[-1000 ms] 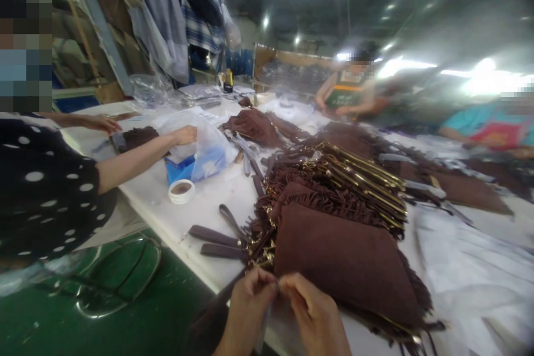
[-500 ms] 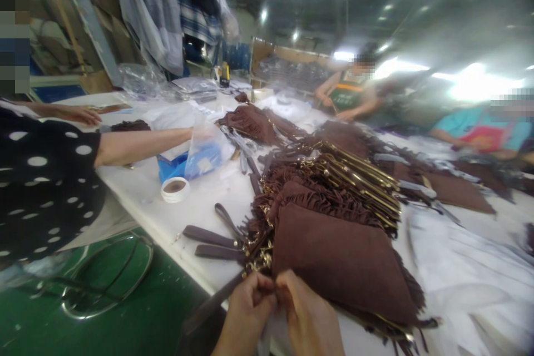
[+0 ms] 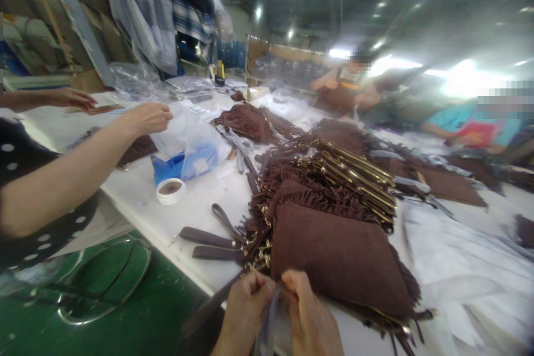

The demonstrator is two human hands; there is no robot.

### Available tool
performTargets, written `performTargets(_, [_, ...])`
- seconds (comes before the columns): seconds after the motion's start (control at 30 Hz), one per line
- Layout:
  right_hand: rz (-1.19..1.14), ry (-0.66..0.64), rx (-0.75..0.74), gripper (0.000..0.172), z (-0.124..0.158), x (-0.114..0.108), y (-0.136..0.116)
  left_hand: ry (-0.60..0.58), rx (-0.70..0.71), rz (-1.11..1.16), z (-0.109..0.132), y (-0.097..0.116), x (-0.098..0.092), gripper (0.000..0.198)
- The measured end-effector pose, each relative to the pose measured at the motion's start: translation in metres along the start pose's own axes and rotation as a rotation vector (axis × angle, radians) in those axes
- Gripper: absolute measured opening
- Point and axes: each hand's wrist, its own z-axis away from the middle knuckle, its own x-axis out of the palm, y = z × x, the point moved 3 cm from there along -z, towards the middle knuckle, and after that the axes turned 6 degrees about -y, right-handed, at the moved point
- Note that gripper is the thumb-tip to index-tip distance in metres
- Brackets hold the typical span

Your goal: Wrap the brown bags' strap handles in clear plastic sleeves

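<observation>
In the head view, at the bottom middle, my left hand (image 3: 245, 308) and my right hand (image 3: 308, 311) are close together, fingertips pinched. A thin, greyish, see-through strip (image 3: 269, 325) hangs down between them; both pinches are on its upper end. Just beyond my fingers lies a dark brown suede-like pouch (image 3: 334, 250) with fringe along its far edge, on top of other fringed pouches. Gold clasps (image 3: 262, 258) and brown wrist straps (image 3: 208, 237) stick out to its left.
Stacked pouches with gold zips (image 3: 354, 172) lie behind. A white tape roll (image 3: 170, 191) and blue tape dispenser (image 3: 169, 167) are left. White sheets (image 3: 471, 272) cover the right. A co-worker's arm (image 3: 83, 161) reaches in from the left; two other people work across the table.
The strip between my hands now shows more clearly and hangs lower. The co-worker's arm on the left has drawn back from the blue dispenser. The view has shifted slightly.
</observation>
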Motion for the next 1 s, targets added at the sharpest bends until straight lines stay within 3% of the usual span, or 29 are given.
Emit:
performTargets(0.27, [0.129, 0.165, 0.090, 0.028, 0.006, 0.006, -0.006, -0.017, 0.030, -0.124, -0.002, 0.001, -0.001, 0.037])
performTargets(0.47, [-0.039, 0.229, 0.272, 0.034, 0.010, 0.016, 0.003, -0.002, 0.051, -0.100, -0.001, 0.000, 0.001, 0.033])
performTargets(0.63, [-0.215, 0.199, 0.352, 0.044, 0.014, 0.018, 0.013, 0.024, 0.061, -0.123, 0.002, -0.002, 0.004, 0.032])
performTargets(0.87, [-0.288, 0.140, 0.157, 0.042, 0.022, 0.026, 0.017, 0.103, 0.135, -0.196, 0.013, 0.001, 0.011, 0.028])
performTargets(1.0, [-0.358, 0.047, 0.011, 0.037, 0.018, 0.015, 0.008, 0.120, 0.192, -0.202, 0.018, 0.003, 0.012, 0.027])
